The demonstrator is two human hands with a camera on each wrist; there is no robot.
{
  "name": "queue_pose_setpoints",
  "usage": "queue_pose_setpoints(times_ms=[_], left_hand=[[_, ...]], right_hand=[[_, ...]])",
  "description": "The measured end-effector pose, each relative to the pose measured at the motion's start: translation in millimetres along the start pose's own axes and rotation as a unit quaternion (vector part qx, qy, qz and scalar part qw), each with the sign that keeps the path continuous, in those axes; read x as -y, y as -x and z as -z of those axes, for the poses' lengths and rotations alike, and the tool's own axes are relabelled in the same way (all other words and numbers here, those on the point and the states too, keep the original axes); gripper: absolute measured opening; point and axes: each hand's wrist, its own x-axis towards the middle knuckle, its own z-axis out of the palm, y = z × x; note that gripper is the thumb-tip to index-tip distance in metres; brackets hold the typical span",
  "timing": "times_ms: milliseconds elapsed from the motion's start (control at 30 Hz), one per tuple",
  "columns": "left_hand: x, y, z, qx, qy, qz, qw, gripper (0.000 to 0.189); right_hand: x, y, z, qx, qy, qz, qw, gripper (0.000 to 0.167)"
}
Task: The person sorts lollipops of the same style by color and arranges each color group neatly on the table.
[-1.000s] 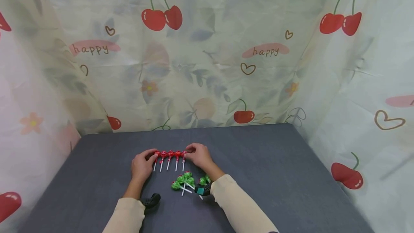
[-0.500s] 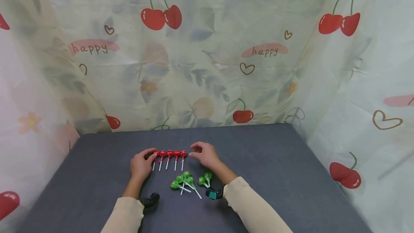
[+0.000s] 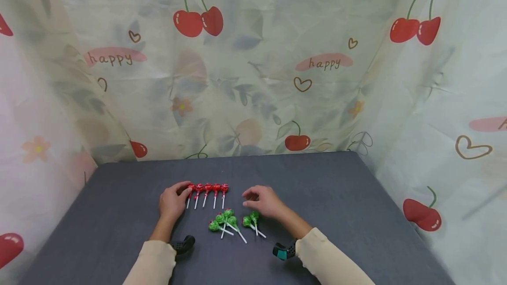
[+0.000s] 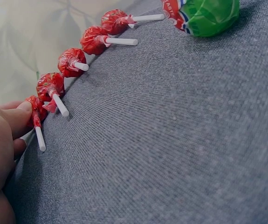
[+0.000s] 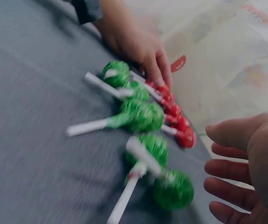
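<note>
Several red-wrapped lollipops [image 3: 207, 188] lie side by side in a row, white sticks pointing toward me. My left hand [image 3: 171, 201] is at the row's left end, thumb and fingers pinching the head of the outermost red lollipop [image 4: 36, 111]. Off to the right, my right hand [image 3: 264, 200] hovers with relaxed fingers and holds nothing. Just under it are two green lollipops [image 3: 254, 216], their sticks toward me. In the right wrist view, the fingers [image 5: 229, 170] of this hand hang apart from a green lollipop [image 5: 173, 190].
A loose cluster of green lollipops [image 3: 232, 221] with crossed sticks lies in front of the red row. Everything rests on a dark grey table [image 3: 336, 214]. A cherry-patterned curtain [image 3: 253, 100] encloses the back and sides.
My right hand has let go of the right end of the red row and moved right and toward me, uncovering the two green lollipops. The left hand stays in place.
</note>
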Motion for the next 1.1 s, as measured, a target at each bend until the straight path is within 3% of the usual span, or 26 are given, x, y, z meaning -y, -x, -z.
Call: queue_pose_setpoints(times_ms=[400,700,1100], left_hand=[[1.1,1.1,2.2,0.006,0.005,0.009,0.9999,0.028],[0.8,0.8,1.9,0.007,0.004,0.005,1.0000,0.028],[0.6,-0.3,0.1,0.004,0.006,0.006,1.0000,0.028]], right_hand=[[-21,26.5,-4,-0.001,0.010,0.014,0.9998,0.020],[-20,32.1,-3,0.028,0.022,0.015,0.9993,0.023],[-19,37.6,-3,0.023,0.039,0.022,0.9987,0.021]])
